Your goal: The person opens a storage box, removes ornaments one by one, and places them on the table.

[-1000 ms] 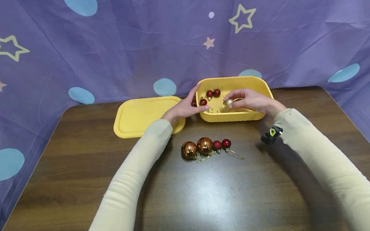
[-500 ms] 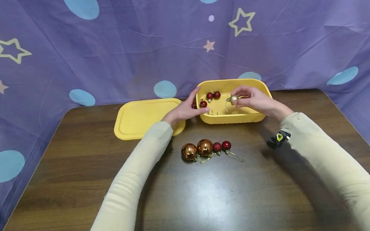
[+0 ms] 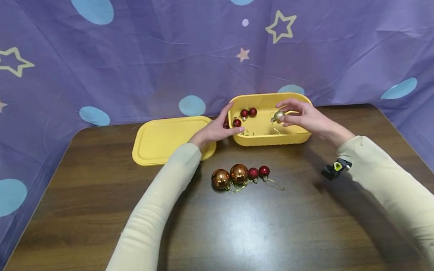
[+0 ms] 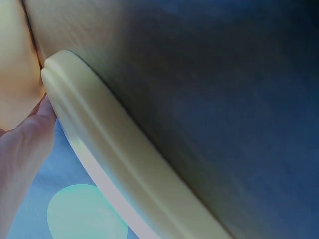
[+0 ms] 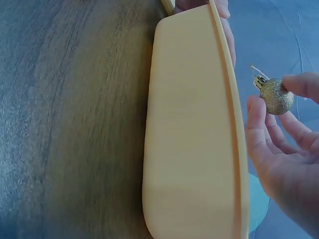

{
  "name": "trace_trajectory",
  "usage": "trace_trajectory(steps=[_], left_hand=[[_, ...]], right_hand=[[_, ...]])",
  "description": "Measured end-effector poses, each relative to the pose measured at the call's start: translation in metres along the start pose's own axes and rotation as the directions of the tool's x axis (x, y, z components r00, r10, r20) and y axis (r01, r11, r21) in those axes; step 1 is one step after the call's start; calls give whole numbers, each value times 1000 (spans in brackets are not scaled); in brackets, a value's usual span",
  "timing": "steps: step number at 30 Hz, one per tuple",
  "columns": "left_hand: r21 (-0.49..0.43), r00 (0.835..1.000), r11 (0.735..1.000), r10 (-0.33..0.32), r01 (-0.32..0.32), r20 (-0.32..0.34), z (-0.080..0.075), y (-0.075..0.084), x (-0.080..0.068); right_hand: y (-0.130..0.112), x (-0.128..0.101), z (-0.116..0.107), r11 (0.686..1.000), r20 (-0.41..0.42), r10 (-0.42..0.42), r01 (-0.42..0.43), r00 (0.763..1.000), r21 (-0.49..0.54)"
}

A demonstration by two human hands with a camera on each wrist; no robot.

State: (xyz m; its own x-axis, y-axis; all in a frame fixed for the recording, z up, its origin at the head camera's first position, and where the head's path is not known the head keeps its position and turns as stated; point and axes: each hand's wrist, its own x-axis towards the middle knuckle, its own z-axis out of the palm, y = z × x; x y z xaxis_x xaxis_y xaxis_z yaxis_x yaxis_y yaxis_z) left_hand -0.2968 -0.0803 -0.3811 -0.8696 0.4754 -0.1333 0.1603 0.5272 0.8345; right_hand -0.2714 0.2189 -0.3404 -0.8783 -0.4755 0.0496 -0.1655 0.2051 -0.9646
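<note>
Gold bauble [image 3: 278, 116] pinched in right hand [image 3: 305, 117]; left hand [image 3: 216, 129] gripping yellow box [image 3: 273, 138] rim

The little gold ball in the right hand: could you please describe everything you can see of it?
The gold ball is small, round and glittery, with a gold cap and a thin hanging loop. The right hand pinches it in its fingertips above the open yellow box, clear of the red balls inside. Nothing else touches it.

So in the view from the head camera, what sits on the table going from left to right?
Yellow lid → left hand → yellow tub → gold ornament pinched by the right hand. Nearer the person, a row: two copper baubles, then two small red ones.
</note>
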Motion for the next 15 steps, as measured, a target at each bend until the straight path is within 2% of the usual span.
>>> trace_trajectory(steps=[7,15], left_hand=[[8,1000,1000,-4,4,-4,1,0,-1],[33,1000,999,-1,1,-1,0,1,-1]], right_hand=[[-3,-8,1,1000,-28,-16,17,999,14],[-6,-23,3,1000,16,-29,29,999,-9]])
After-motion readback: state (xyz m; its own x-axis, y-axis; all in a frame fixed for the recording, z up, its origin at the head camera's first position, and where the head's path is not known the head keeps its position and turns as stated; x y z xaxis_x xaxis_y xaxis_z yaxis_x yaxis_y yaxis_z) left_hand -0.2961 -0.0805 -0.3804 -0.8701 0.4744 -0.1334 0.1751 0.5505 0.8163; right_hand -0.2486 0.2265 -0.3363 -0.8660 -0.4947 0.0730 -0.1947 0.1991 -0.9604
